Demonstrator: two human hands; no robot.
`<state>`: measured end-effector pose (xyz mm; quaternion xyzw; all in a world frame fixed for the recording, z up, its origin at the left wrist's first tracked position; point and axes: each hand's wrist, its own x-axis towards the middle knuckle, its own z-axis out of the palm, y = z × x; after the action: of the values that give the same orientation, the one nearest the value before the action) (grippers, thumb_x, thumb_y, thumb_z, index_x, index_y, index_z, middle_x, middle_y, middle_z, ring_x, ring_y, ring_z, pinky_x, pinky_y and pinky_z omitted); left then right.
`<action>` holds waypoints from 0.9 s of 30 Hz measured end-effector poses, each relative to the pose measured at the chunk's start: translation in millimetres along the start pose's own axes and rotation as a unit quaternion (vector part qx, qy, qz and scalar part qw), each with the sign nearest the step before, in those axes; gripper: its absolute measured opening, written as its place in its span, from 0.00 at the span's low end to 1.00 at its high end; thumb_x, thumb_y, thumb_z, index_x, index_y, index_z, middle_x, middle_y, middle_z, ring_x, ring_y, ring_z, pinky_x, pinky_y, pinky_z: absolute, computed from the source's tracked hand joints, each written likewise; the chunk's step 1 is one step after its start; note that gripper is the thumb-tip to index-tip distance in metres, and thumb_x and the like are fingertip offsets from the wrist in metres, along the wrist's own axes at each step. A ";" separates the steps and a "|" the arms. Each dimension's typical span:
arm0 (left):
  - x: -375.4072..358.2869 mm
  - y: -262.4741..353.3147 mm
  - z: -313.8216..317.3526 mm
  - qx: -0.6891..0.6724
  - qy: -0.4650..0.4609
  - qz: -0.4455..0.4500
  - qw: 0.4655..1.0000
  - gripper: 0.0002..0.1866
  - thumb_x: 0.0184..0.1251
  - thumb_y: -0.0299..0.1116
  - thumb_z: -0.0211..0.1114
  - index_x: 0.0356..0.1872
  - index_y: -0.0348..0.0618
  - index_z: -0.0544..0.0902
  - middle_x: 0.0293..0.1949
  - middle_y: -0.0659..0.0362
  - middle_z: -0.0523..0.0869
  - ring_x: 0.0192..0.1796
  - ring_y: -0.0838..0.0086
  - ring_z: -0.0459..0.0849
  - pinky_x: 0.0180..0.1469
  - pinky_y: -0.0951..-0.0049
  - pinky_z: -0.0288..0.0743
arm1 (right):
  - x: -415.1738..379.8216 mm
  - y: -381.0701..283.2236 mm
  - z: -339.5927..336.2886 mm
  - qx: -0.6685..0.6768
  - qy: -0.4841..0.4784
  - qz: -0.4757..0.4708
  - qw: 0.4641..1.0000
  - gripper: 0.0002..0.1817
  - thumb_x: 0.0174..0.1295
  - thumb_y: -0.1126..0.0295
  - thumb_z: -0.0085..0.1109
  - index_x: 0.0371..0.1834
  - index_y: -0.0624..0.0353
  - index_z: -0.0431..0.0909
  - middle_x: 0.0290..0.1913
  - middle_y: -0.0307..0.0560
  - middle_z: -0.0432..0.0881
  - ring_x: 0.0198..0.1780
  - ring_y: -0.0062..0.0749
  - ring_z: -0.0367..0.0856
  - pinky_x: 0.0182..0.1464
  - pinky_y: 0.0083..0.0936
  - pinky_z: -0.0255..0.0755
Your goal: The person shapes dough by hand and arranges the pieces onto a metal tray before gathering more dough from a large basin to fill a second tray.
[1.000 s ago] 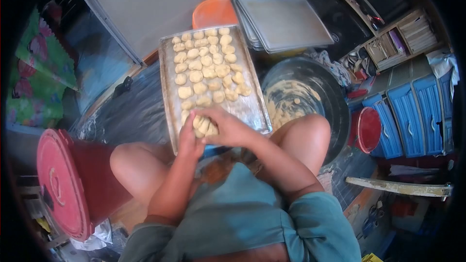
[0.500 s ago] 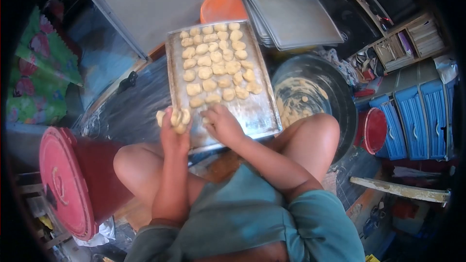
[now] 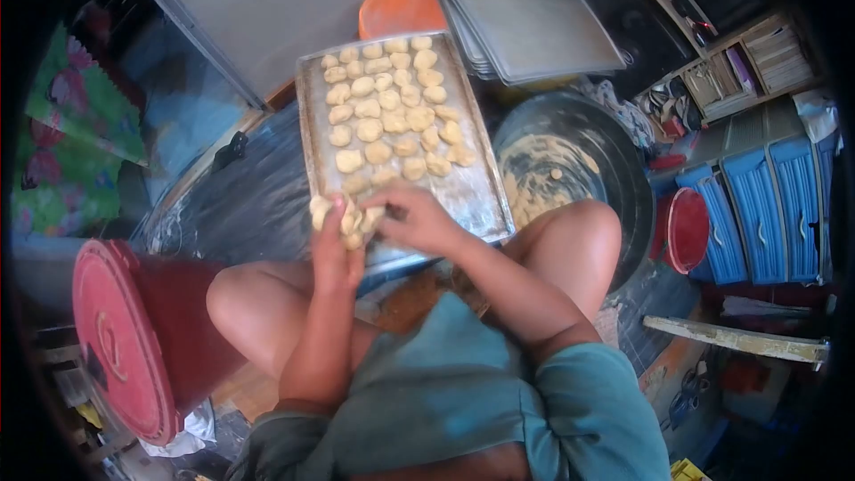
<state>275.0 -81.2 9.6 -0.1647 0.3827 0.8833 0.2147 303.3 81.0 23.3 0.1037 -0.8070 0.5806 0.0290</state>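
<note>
A metal baking tray (image 3: 472,200) lies in front of me, with rows of pale dough pieces (image 3: 369,130) over its far and middle parts. At the tray's near left edge, my left hand (image 3: 335,245) is closed around a clump of dough (image 3: 353,239) that bulges out between the fingers. My right hand (image 3: 419,221) is beside it, over the near part of the tray. Its thumb and fingers are closed on the right side of that same clump. The palm of the left hand is hidden.
A dark basin (image 3: 637,196) with dough smears stands right of the tray. Stacked trays (image 3: 543,27) and an orange tub (image 3: 401,7) are behind. A red lidded bin (image 3: 116,338) stands at left, blue drawers (image 3: 757,214) and a red bucket (image 3: 690,230) at right.
My right hand has lifted off the tray's near part and come to the dough in my left hand. The left hand has shifted slightly right, toward it.
</note>
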 end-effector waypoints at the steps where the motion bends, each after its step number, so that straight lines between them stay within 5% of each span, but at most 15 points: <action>1: -1.6 1.5 2.8 0.001 -0.001 -0.001 1.000 0.17 0.67 0.35 0.62 0.54 0.45 0.71 0.47 0.58 0.79 0.48 0.69 0.81 0.48 0.63 0.79 | -1.7 3.8 -0.2 0.000 0.002 0.000 1.000 0.20 0.55 0.77 0.60 0.53 0.58 0.75 0.42 0.42 0.79 0.43 0.27 0.76 0.48 0.26 0.71; 4: -3.2 4.1 5.4 0.016 0.015 0.022 1.000 0.17 0.68 0.37 0.62 0.54 0.46 0.72 0.47 0.59 0.79 0.47 0.70 0.81 0.45 0.62 0.79 | -4.1 5.9 -2.3 0.063 0.212 0.131 0.966 0.15 0.51 0.72 0.64 0.44 0.61 0.79 0.36 0.48 0.80 0.42 0.39 0.79 0.49 0.31 0.73; 5: -0.9 5.1 2.5 0.026 0.023 0.031 0.999 0.17 0.68 0.38 0.62 0.54 0.46 0.72 0.48 0.60 0.79 0.47 0.70 0.81 0.45 0.61 0.78 | -6.1 14.4 -1.3 0.063 0.213 0.131 0.966 0.15 0.51 0.72 0.64 0.44 0.61 0.79 0.36 0.48 0.80 0.42 0.39 0.79 0.49 0.31 0.73; 7: -0.4 4.7 3.6 0.039 0.027 0.040 0.998 0.17 0.68 0.39 0.62 0.54 0.47 0.72 0.48 0.60 0.79 0.47 0.70 0.81 0.45 0.61 0.78 | -9.6 29.3 0.8 -0.273 0.048 0.006 0.961 0.14 0.52 0.70 0.64 0.42 0.61 0.79 0.36 0.49 0.79 0.42 0.44 0.78 0.52 0.34 0.71; 11: -5.1 2.1 12.9 0.061 0.043 0.017 0.997 0.18 0.70 0.41 0.60 0.56 0.47 0.72 0.49 0.60 0.79 0.47 0.71 0.80 0.45 0.64 0.76 | -11.1 17.2 -3.4 -0.332 0.075 -0.056 0.939 0.15 0.56 0.70 0.63 0.48 0.58 0.80 0.38 0.47 0.78 0.45 0.43 0.77 0.50 0.33 0.71; 13: -8.8 -3.4 15.7 0.060 0.035 0.003 0.998 0.18 0.70 0.42 0.59 0.56 0.47 0.72 0.50 0.60 0.79 0.47 0.71 0.80 0.45 0.65 0.76 | -10.0 -0.8 -6.3 -0.030 0.093 -0.076 0.992 0.15 0.57 0.70 0.63 0.48 0.58 0.81 0.39 0.47 0.78 0.44 0.45 0.77 0.49 0.33 0.71; 17: -9.4 -13.8 19.4 0.050 -0.037 -0.012 0.998 0.20 0.71 0.44 0.57 0.57 0.44 0.71 0.50 0.59 0.79 0.46 0.71 0.79 0.40 0.69 0.74 | -14.0 -11.3 -17.5 -0.020 -0.010 -0.020 1.000 0.17 0.55 0.69 0.63 0.49 0.59 0.79 0.41 0.51 0.78 0.44 0.44 0.78 0.51 0.33 0.72; 20: -6.2 -13.6 18.8 0.070 -0.024 -0.007 0.997 0.19 0.71 0.44 0.57 0.57 0.45 0.72 0.50 0.60 0.78 0.46 0.71 0.79 0.37 0.70 0.73 | -18.7 17.4 -28.7 0.086 0.190 0.091 0.974 0.14 0.56 0.69 0.65 0.45 0.59 0.80 0.43 0.51 0.80 0.43 0.35 0.79 0.48 0.26 0.73; 21: -5.5 -13.4 18.6 0.088 -0.007 0.011 0.996 0.19 0.72 0.45 0.56 0.56 0.45 0.72 0.49 0.60 0.78 0.45 0.71 0.79 0.36 0.70 0.72 | -20.5 18.9 -32.8 0.087 0.186 0.091 0.974 0.14 0.56 0.69 0.65 0.45 0.59 0.80 0.43 0.51 0.80 0.43 0.35 0.79 0.48 0.26 0.73; 23: -4.6 -12.3 19.0 0.065 -0.016 0.013 0.998 0.20 0.73 0.48 0.52 0.55 0.45 0.72 0.46 0.60 0.79 0.43 0.71 0.79 0.35 0.70 0.72 | -26.3 21.0 -40.8 -0.064 0.159 0.172 0.970 0.12 0.53 0.69 0.66 0.41 0.59 0.81 0.42 0.50 0.81 0.43 0.39 0.79 0.48 0.29 0.73; 24: -4.6 -11.9 19.4 0.044 -0.028 0.015 0.999 0.21 0.74 0.51 0.48 0.54 0.45 0.73 0.44 0.60 0.79 0.40 0.71 0.79 0.33 0.70 0.72 | -24.4 29.4 -39.8 -0.260 0.109 0.050 0.958 0.13 0.50 0.69 0.67 0.40 0.58 0.82 0.40 0.50 0.80 0.44 0.46 0.78 0.47 0.34 0.72; 27: -4.9 -8.7 21.9 0.052 -0.071 -0.042 0.995 0.26 0.74 0.57 0.42 0.52 0.46 0.73 0.40 0.60 0.80 0.38 0.72 0.79 0.31 0.71 0.71 | -28.5 36.1 -38.6 -0.260 0.094 0.038 0.960 0.13 0.49 0.69 0.67 0.39 0.57 0.82 0.41 0.51 0.79 0.46 0.51 0.76 0.48 0.38 0.72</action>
<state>280.8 -60.7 20.9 -0.1066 0.4047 0.8619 0.2862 321.1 132.1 -2.6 0.0070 -0.9272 0.3586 0.1082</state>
